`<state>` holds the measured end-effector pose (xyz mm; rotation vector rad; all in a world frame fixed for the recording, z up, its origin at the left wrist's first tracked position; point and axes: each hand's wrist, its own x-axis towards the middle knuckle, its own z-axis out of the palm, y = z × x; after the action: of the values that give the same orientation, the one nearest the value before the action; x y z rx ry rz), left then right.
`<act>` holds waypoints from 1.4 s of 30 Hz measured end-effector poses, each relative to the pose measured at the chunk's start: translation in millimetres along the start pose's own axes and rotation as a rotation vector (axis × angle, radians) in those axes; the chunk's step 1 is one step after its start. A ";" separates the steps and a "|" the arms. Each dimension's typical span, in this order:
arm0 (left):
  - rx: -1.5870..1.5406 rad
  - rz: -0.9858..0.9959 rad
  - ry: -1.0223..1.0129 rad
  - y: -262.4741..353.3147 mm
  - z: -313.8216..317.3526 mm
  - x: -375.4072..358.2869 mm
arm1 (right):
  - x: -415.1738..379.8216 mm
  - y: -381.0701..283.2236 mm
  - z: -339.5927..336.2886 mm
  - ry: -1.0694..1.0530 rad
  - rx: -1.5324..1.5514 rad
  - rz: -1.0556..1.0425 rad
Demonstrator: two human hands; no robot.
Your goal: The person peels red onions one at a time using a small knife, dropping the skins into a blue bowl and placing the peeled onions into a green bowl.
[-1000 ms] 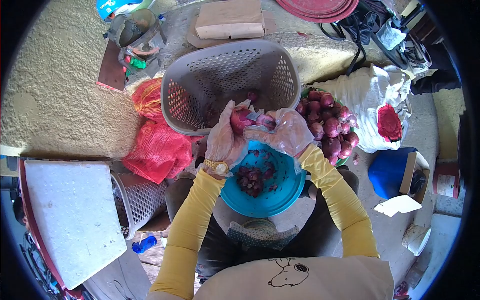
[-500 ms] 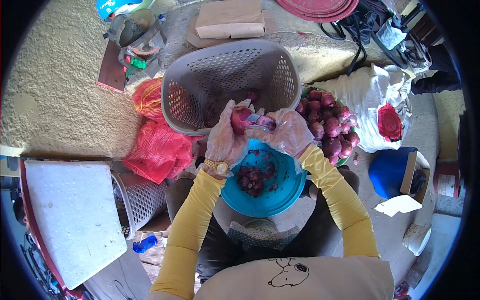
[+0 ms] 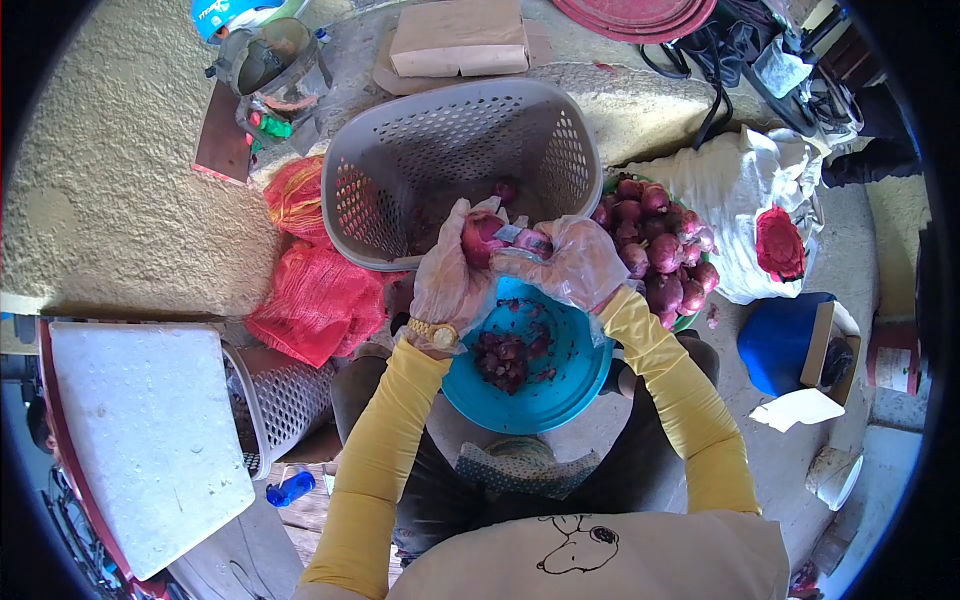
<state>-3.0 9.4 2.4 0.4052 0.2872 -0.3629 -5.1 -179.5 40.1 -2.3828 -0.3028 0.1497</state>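
Observation:
My left hand (image 3: 450, 275), in a clear plastic glove, is closed around a red onion (image 3: 479, 240) above the front rim of the grey perforated basket (image 3: 365, 245). Close against it, my gloved right hand (image 3: 578, 262) has its fingers curled about a second, smaller-looking purple onion (image 3: 534, 243). A small grey flat piece (image 3: 508, 234), possibly a blade, shows between the two onions; its grip is hidden. Below both hands sits a turquoise basin (image 3: 570, 385) holding dark onion skins (image 3: 503, 360). One more onion (image 3: 506, 190) lies inside the basket.
Red onions (image 3: 660, 235) are heaped in a green container at the right, beside a white sack (image 3: 735, 200). Red mesh bags (image 3: 318, 305) lie left of the basket. Further out are a white board (image 3: 145, 430), a second basket (image 3: 285, 405) and a blue container (image 3: 785, 345).
Almost nothing differs. Both hands keep hold at the same place, with only a very slight shift of the right hand and its onion.

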 end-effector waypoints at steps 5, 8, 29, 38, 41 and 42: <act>0.008 0.008 -0.018 -0.3 -1.1 -0.4 | -0.2 1.9 1.4 0.028 0.001 -0.017; -0.019 0.006 -0.005 -1.3 -0.5 -0.1 | 1.7 4.7 2.3 -0.039 -0.002 0.002; 0.015 0.006 0.022 -2.9 -0.4 0.0 | 2.9 18.4 11.4 -0.096 0.139 -0.005; 0.060 -0.025 0.044 5.9 5.8 -5.7 | -3.7 5.1 5.2 0.036 0.055 -0.437; 0.079 -0.001 0.014 8.5 4.1 -6.0 | -4.0 11.3 4.3 0.032 0.024 -0.465; 0.053 0.015 0.018 8.8 5.5 -6.3 | -3.3 15.6 2.2 -0.003 -0.054 -0.462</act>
<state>-4.1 16.4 12.3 0.4628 0.2924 -0.3525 -6.1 -190.1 28.0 -2.2971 -0.8543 -0.0714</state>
